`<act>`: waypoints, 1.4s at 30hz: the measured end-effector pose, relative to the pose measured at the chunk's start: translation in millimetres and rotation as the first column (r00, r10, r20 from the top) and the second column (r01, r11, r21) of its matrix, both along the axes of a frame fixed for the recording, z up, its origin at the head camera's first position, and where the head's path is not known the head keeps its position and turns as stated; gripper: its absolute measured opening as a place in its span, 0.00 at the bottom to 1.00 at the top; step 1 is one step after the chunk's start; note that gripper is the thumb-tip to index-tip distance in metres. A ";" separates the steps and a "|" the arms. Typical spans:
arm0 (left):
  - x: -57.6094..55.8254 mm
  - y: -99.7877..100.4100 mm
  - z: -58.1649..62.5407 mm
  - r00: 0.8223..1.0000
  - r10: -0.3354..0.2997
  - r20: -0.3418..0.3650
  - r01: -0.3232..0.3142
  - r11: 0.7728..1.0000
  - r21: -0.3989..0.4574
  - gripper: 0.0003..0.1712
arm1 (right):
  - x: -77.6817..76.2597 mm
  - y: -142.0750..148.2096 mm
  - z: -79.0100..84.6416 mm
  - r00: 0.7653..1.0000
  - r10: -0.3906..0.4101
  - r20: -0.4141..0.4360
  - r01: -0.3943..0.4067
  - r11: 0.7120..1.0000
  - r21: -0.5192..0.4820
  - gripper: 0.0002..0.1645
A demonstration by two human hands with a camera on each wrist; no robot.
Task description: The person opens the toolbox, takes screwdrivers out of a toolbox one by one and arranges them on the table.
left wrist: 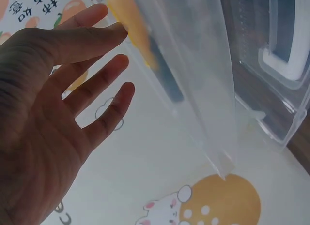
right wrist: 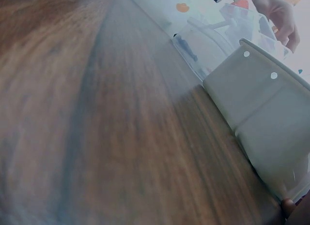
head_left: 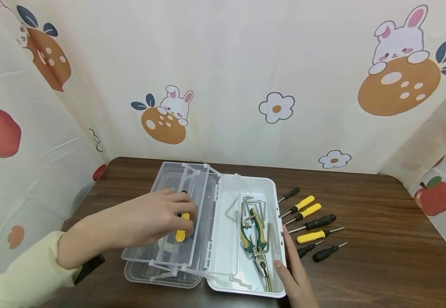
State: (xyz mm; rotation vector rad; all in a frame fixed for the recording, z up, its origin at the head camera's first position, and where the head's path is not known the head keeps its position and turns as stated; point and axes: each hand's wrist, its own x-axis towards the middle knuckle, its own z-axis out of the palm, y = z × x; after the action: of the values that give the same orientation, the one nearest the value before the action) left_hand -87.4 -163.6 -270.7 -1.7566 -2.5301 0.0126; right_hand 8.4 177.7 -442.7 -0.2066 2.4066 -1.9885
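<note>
My left hand (head_left: 157, 216) hovers over the clear compartmented tray (head_left: 161, 256) of the opened toolbox, fingers loosely bent and spread. Beneath its fingertips lies a yellow-and-dark tool (head_left: 180, 235); its kind is partly hidden. In the left wrist view the thumb and index tips are close to the yellow tool (left wrist: 135, 26), with no clear grip. My right hand (head_left: 294, 273) grips the right wall of the white toolbox (head_left: 224, 256), thumb over the rim. Inside the box lie green-and-yellow pliers (head_left: 259, 248) and several hex keys (head_left: 261, 205).
Right of the box, several yellow- and black-handled screwdrivers (head_left: 309, 235) lie on the brown wooden table (head_left: 381, 239). The clear lid (head_left: 161, 280) extends leftward beneath the tray. A printed curtain (head_left: 227, 85) stands behind the table.
</note>
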 end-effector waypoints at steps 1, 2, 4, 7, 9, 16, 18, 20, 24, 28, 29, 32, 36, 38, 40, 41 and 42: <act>1.1 0.6 -0.2 1.000 0.003 0.004 -0.003 1.000 -0.014 0.22 | -0.2 0.1 0.0 1.000 0.003 -0.003 -0.003 1.000 -0.002 0.44; 2.3 1.2 -0.3 1.000 0.007 0.007 -0.007 1.000 -0.029 0.22 | -0.4 0.1 0.0 1.000 0.006 -0.007 -0.006 1.000 -0.003 0.44; 4.4 2.2 -0.4 1.000 0.014 0.008 -0.014 0.999 -0.049 0.22 | -0.7 0.3 -0.1 1.000 0.007 -0.009 -0.007 1.000 -0.004 0.44; 6.5 3.1 -0.6 1.000 0.017 -0.002 -0.017 0.998 -0.066 0.23 | -0.5 0.5 -0.4 1.000 0.007 -0.007 -0.007 1.000 -0.002 0.44; 7.2 3.8 -1.2 1.000 0.012 -0.018 -0.014 0.997 -0.075 0.24 | -0.3 0.5 -0.7 1.000 0.003 -0.004 -0.003 1.000 0.005 0.45; 7.6 4.9 -3.4 0.996 -0.020 -0.088 0.013 0.997 -0.082 0.22 | 0.3 -0.5 -1.5 1.000 -0.006 -0.013 0.007 1.000 0.024 0.45; 7.6 5.1 -3.8 0.995 -0.028 -0.097 0.021 0.997 -0.072 0.21 | 0.2 -0.9 -1.4 1.000 -0.008 -0.017 0.008 1.000 0.023 0.45; 7.6 5.7 -4.2 0.993 -0.040 -0.112 0.033 0.997 -0.064 0.20 | 0.0 -1.2 -1.2 1.000 -0.009 -0.018 0.010 1.000 0.023 0.44; 9.8 7.7 -3.5 0.985 -0.067 -0.158 0.060 0.997 -0.054 0.20 | -0.1 -1.3 -0.9 1.000 -0.014 -0.017 0.015 1.000 0.024 0.44; 13.9 9.1 0.4 0.973 -0.082 -0.215 0.073 0.996 -0.050 0.22 | 0.1 -1.1 -0.8 1.000 -0.016 -0.020 0.017 0.999 0.029 0.44; 14.9 9.1 1.8 0.970 -0.082 -0.230 0.073 0.996 -0.045 0.22 | 0.1 -1.1 -0.8 1.000 -0.016 -0.021 0.017 0.999 0.030 0.44; 16.0 8.1 6.7 0.959 -0.074 -0.273 0.072 0.997 -0.017 0.23 | 0.5 -1.1 -0.9 1.000 -0.021 -0.018 0.021 0.999 0.034 0.44; 13.0 1.6 14.2 0.956 -0.035 -0.292 0.052 0.997 0.053 0.26 | 0.8 -1.2 -0.9 1.000 -0.027 -0.013 0.028 0.999 0.038 0.44; 9.8 -3.9 17.6 0.955 -0.009 -0.296 0.038 0.995 0.091 0.29 | 0.8 -1.1 -0.9 1.000 -0.027 -0.012 0.027 0.999 0.037 0.44; 6.9 -10.6 20.9 0.957 0.022 -0.289 0.017 0.991 0.132 0.30 | 0.7 -1.0 -0.9 1.000 -0.024 -0.010 0.024 0.999 0.033 0.44; 5.7 -14.3 22.5 0.956 0.037 -0.290 0.007 0.989 0.150 0.31 | 0.7 -1.0 -0.8 1.000 -0.023 -0.008 0.023 0.999 0.032 0.44; 4.7 -18.2 24.1 0.956 0.049 -0.288 0.000 0.985 0.170 0.32 | 0.6 -0.9 -0.7 1.000 -0.021 -0.004 0.022 0.999 0.029 0.44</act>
State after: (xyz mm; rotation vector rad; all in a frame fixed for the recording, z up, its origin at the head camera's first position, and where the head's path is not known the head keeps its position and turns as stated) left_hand -82.7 -181.8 -246.6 -1.5331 -2.2705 0.0536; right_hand 8.9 176.8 -443.4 -0.1855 2.4487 -1.9625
